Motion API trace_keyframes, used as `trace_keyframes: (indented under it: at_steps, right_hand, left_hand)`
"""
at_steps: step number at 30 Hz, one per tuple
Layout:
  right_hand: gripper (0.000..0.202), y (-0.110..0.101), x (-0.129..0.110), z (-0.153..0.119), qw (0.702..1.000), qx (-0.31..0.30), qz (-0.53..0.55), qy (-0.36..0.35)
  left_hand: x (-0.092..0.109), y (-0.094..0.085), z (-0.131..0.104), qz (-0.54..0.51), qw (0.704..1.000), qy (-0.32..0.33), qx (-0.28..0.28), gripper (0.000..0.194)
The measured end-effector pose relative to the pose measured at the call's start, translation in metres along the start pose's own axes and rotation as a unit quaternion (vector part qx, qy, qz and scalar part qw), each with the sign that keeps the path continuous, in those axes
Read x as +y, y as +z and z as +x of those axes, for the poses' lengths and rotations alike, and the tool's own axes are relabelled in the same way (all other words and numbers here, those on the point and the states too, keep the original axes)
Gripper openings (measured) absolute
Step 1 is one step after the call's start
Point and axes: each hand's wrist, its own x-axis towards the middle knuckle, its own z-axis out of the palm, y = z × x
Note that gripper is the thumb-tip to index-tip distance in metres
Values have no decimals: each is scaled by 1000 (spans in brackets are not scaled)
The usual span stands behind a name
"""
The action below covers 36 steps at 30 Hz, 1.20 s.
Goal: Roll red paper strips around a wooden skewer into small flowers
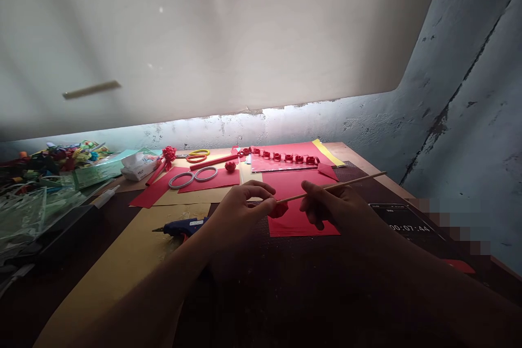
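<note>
My left grip [240, 209] pinches the folded red paper [280, 210], seemingly to steady it against the stick [359, 179]. My right grip [332, 204] is closed on that stick, partway along, probably so the tip at the paper stays easy to steer. It is slim, round, pale wood, slanting up to my right. The paper sits between my hands, over flat, matte red sheets [304, 225]. The glue gun [185, 227] lies left, its pointed nozzle turned away from my fingers.
</note>
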Motion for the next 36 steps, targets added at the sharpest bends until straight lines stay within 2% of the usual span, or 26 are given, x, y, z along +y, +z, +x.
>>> trace_keyframes:
  at_steps: [3, 8, 13, 18, 22, 28, 36]
  right_hand:
    - [48, 0, -1, -2, 1000, 3, -15, 2]
    - [41, -1, -1, -1, 1000, -17, 9, -7]
    - [45, -1, 1, 0, 1000, -3, 9, -8]
    - [40, 0, -2, -1, 1000, -19, 18, -14]
    - [48, 1, -2, -1, 1000, 6, 8, -12]
    - [38, -1, 1, 1, 999, -15, 37, -15]
    - [37, -1, 0, -2, 998, -22, 51, -11]
  left_hand:
    - [-1, 0, 0, -18, 1000, -11, 8, 17]
    - [4, 2, 0, -35, 999, -24, 29, 16]
    - [7, 2, 0, -34, 999, -17, 11, 17]
    - [7, 3, 0, -33, 999, -24, 29, 15]
    - [5, 2, 1, -39, 999, -11, 11, 17]
    - [5, 2, 0, -20, 1000, -5, 21, 10]
    - [4, 3, 0, 0, 999, 35, 21, 4]
